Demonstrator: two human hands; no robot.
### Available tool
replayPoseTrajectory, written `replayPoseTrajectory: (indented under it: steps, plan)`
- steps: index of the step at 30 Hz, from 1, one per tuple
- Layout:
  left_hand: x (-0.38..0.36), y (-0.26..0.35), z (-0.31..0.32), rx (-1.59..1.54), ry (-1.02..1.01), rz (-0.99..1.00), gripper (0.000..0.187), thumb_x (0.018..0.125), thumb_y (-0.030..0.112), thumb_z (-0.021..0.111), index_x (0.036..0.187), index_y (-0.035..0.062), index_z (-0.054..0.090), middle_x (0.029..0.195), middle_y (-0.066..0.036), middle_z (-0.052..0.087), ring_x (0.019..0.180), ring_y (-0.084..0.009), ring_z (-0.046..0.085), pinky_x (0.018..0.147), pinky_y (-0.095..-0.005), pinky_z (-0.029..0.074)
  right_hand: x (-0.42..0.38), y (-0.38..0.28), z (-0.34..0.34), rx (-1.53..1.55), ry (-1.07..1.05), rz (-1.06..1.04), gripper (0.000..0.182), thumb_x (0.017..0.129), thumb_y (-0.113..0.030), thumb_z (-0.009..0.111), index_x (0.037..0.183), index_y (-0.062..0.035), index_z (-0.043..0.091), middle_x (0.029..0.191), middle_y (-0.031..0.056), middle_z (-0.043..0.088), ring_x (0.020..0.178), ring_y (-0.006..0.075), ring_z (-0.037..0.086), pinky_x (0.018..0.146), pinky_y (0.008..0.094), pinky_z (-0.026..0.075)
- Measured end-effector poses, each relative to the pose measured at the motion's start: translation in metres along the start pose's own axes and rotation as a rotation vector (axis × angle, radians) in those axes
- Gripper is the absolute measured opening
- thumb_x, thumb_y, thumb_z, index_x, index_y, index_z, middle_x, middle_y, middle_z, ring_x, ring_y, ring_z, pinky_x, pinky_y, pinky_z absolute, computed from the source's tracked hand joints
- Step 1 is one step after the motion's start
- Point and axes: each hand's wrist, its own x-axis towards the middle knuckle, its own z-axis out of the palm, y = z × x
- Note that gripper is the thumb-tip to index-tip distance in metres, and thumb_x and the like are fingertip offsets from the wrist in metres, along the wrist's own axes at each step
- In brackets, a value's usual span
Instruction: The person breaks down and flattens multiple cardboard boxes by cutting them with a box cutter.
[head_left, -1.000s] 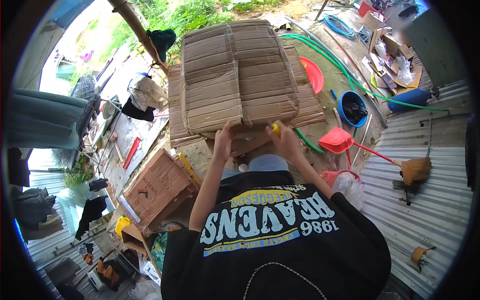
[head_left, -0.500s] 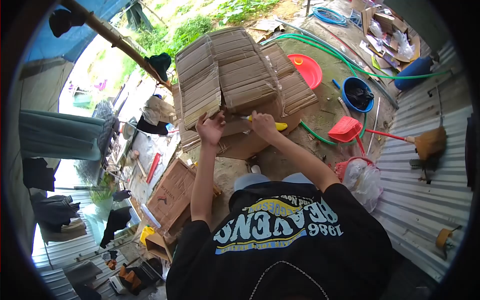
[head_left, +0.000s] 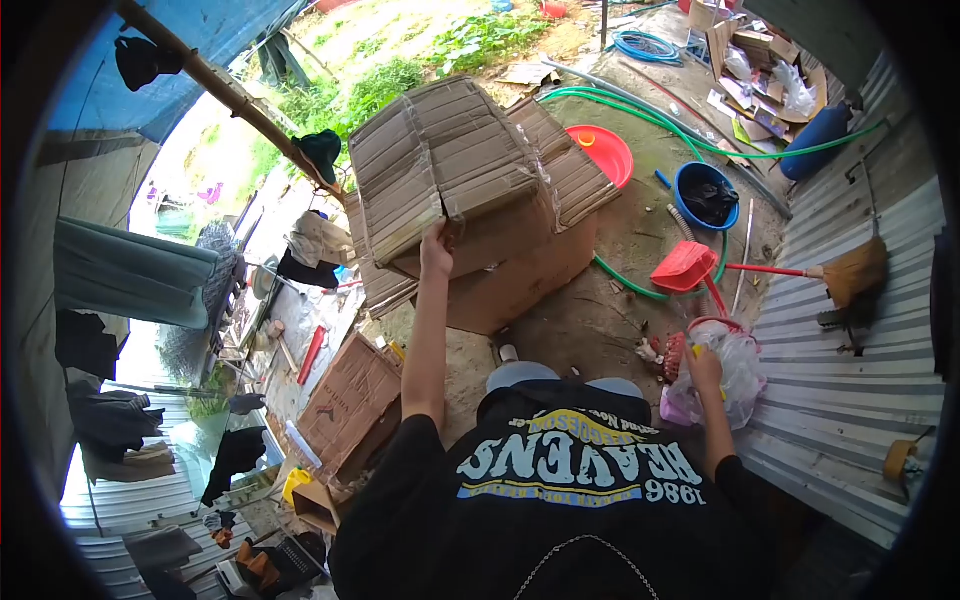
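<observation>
In front of me stands a large brown cardboard box [head_left: 520, 285], its flaps creased and with strips of clear tape along the seams. My left hand [head_left: 437, 250] is closed at the near edge of its top flap, by the gap between two flaps. My right hand [head_left: 706, 370] is off to the right, over a red plastic basket [head_left: 676, 356] and crumpled clear plastic bags [head_left: 742, 372]. It is closed around a yellow-handled knife [head_left: 722, 392]; only bits of the yellow handle show, and the blade is hidden.
A red dustpan [head_left: 684, 266], a blue bucket [head_left: 706, 192] with a black bag inside and a red basin [head_left: 606, 152] lie to the right. A green hose [head_left: 640, 290] runs across the ground. Another cardboard box [head_left: 348, 405] sits left, beside a corrugated metal wall [head_left: 830, 370] opposite.
My right hand has moved from the box edge, right and back toward the basket, with the yellow-handled knife. My left hand has shifted slightly right and lower along the flap edge.
</observation>
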Motion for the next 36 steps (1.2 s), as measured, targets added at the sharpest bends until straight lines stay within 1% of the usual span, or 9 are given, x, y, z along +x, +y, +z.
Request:
replayPoseTrajectory:
  steps: [4, 12, 17, 22, 26, 30, 33, 35, 36]
  plan:
    - [0.026, 0.006, 0.011, -0.020, -0.110, -0.172, 0.006, 0.076, 0.019, 0.063, 0.079, 0.0162, 0.058, 0.065, 0.005, 0.056, 0.052, -0.0084, 0.048, 0.043, -0.0228, 0.033, -0.005, -0.025, 0.035, -0.047, -0.041, -0.208, 0.040, 0.080, -0.042, 0.049, 0.087, -0.0030, 0.051, 0.073, 0.0196, 0.059, 0.070, 0.0361, 0.058, 0.060, 0.0441, 0.044]
    - [0.022, 0.001, 0.023, 0.109, -0.027, -0.073, 0.022, 0.068, 0.011, 0.070, 0.087, 0.0011, 0.063, 0.086, -0.006, 0.063, 0.077, -0.0161, 0.058, 0.070, -0.0295, 0.045, 0.034, -0.317, 0.043, 0.047, 0.102, -0.845, 0.035, 0.079, -0.039, 0.054, 0.083, -0.0050, 0.048, 0.070, 0.0118, 0.059, 0.067, 0.0280, 0.060, 0.059, 0.0375, 0.046]
    - [0.003, 0.007, 0.028, 0.266, 0.061, 0.085, 0.022, 0.068, 0.010, 0.071, 0.086, -0.0003, 0.062, 0.085, -0.006, 0.061, 0.077, -0.0144, 0.055, 0.070, -0.0281, 0.043, 0.069, -0.377, 0.071, -0.181, 0.146, -0.900, 0.034, 0.079, -0.040, 0.052, 0.083, -0.0062, 0.048, 0.069, 0.0097, 0.059, 0.065, 0.0240, 0.061, 0.056, 0.0330, 0.048]
    - [-0.019, 0.042, 0.043, 0.566, -0.015, 0.197, 0.030, 0.072, 0.021, 0.068, 0.087, -0.0026, 0.058, 0.082, -0.004, 0.058, 0.080, -0.0142, 0.051, 0.073, -0.0256, 0.039, 0.117, -0.332, 0.071, -0.170, 0.350, -0.710, 0.026, 0.081, -0.032, 0.050, 0.082, -0.0067, 0.047, 0.065, 0.0112, 0.058, 0.061, 0.0264, 0.060, 0.052, 0.0352, 0.048]
    - [-0.011, 0.021, 0.024, 0.700, -0.097, 0.204, 0.028, 0.077, 0.027, 0.061, 0.087, 0.0009, 0.058, 0.076, -0.004, 0.057, 0.075, -0.0134, 0.050, 0.068, -0.0244, 0.037, 0.106, -0.268, -0.004, 0.017, 0.198, -0.746, 0.032, 0.079, -0.035, 0.056, 0.080, -0.0039, 0.047, 0.065, 0.0160, 0.056, 0.062, 0.0354, 0.056, 0.051, 0.0395, 0.044]
    - [-0.035, -0.011, -0.008, 0.791, -0.328, -0.102, 0.028, 0.085, 0.031, 0.048, 0.087, 0.0045, 0.057, 0.074, -0.002, 0.054, 0.063, -0.0101, 0.048, 0.057, -0.0247, 0.038, 0.058, -0.194, -0.037, 0.215, 0.099, -0.629, 0.030, 0.081, -0.033, 0.055, 0.087, -0.0042, 0.054, 0.062, 0.0105, 0.052, 0.056, 0.0227, 0.055, 0.051, 0.0310, 0.043]
    - [-0.078, -0.044, -0.023, 0.882, -0.502, -0.269, 0.029, 0.085, 0.031, 0.048, 0.094, 0.0052, 0.059, 0.077, -0.003, 0.058, 0.065, -0.0099, 0.053, 0.059, -0.0235, 0.043, 0.072, -0.077, -0.030, 1.194, 0.097, -0.452, 0.023, 0.084, -0.026, 0.052, 0.095, -0.0062, 0.052, 0.065, -0.0004, 0.049, 0.050, 0.0093, 0.043, 0.046, 0.0221, 0.034]
    - [-0.100, -0.047, -0.025, 0.879, -0.626, -0.359, 0.030, 0.085, 0.030, 0.047, 0.097, 0.0049, 0.059, 0.078, -0.004, 0.059, 0.066, -0.0104, 0.055, 0.061, -0.0235, 0.044, 0.015, -0.117, -0.143, 1.386, 0.160, -0.571, 0.025, 0.084, -0.020, 0.051, 0.104, -0.0070, 0.047, 0.071, 0.0001, 0.049, 0.052, 0.0067, 0.036, 0.048, 0.0196, 0.029]
    - [-0.102, -0.053, -0.029, 0.975, -0.651, -0.411, 0.031, 0.085, 0.030, 0.047, 0.098, 0.0047, 0.059, 0.079, -0.005, 0.059, 0.065, -0.0108, 0.055, 0.061, -0.0239, 0.045, -0.002, -0.117, -0.178, 1.478, 0.443, -0.592, 0.026, 0.084, -0.020, 0.050, 0.105, -0.0064, 0.045, 0.075, 0.0024, 0.048, 0.058, 0.0085, 0.041, 0.054, 0.0217, 0.033]
